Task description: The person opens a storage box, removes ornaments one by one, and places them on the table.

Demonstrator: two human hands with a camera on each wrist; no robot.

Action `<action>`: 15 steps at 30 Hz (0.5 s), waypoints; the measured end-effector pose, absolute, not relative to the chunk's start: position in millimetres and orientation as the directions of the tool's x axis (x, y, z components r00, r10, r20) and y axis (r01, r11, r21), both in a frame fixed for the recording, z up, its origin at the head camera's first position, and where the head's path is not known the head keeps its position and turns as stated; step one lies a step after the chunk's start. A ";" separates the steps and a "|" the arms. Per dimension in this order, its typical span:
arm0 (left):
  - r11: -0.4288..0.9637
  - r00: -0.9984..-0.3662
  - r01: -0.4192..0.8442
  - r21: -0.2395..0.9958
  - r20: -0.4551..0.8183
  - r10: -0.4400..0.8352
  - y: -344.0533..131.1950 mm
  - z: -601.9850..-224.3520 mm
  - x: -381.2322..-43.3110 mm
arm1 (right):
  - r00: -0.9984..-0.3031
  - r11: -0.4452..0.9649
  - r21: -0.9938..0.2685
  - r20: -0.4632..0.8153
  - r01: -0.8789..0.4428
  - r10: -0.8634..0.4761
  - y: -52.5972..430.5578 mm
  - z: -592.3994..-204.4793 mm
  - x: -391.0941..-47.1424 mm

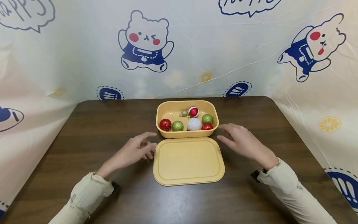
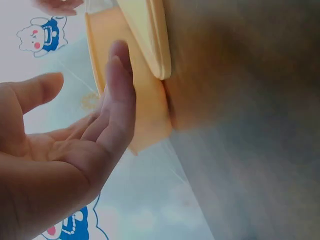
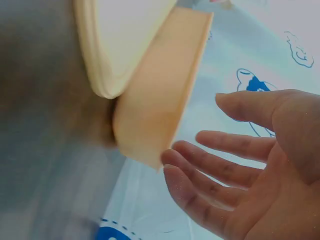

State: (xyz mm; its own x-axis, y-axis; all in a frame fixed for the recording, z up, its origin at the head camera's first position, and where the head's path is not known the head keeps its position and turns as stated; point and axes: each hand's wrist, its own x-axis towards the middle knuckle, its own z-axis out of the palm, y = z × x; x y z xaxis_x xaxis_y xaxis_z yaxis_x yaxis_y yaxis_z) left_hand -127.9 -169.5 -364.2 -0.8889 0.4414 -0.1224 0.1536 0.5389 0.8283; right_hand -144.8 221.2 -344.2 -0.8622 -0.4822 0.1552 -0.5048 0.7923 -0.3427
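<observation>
A yellow rectangular box (image 1: 179, 134) stands on the table with several shiny balls inside: red ones (image 1: 165, 124), green glitter ones (image 1: 177, 126), a speckled white one (image 1: 193, 124), a red-and-white one (image 1: 193, 112) and a small gold one (image 1: 184, 113). Its matching flat yellow lid (image 1: 189, 160) lies just in front. My left hand (image 1: 136, 148) hovers by the left corners of box and lid, fingers loosely bent, holding nothing. By the box's right end is my right hand (image 1: 242, 140), its fingers (image 3: 220, 165) spread and relaxed around nothing; whether a fingertip touches the box I cannot tell.
Box and lid sit on a dark brown wooden table (image 1: 117, 118) with rounded back corners. A pale cloth (image 1: 190, 40) printed with cartoon bears hangs behind and along both sides.
</observation>
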 end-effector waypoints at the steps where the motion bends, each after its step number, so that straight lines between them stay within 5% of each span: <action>1: 0.533 -0.896 0.156 0.832 -0.108 0.431 -169.5 -364.1 -131.8 | -0.861 0.792 -0.340 0.167 -0.508 -0.480 218.9 -341.6 -148.9; 9: 0.579 -0.944 0.215 0.786 0.015 0.330 -162.3 -358.0 -162.3 | -0.863 0.789 -0.350 0.198 -0.505 -0.465 200.3 -330.1 -186.7; 15: 0.627 -0.951 0.198 0.753 -0.008 0.310 -152.7 -358.2 -182.1 | -0.870 0.798 -0.348 0.171 -0.493 -0.463 191.3 -336.6 -215.7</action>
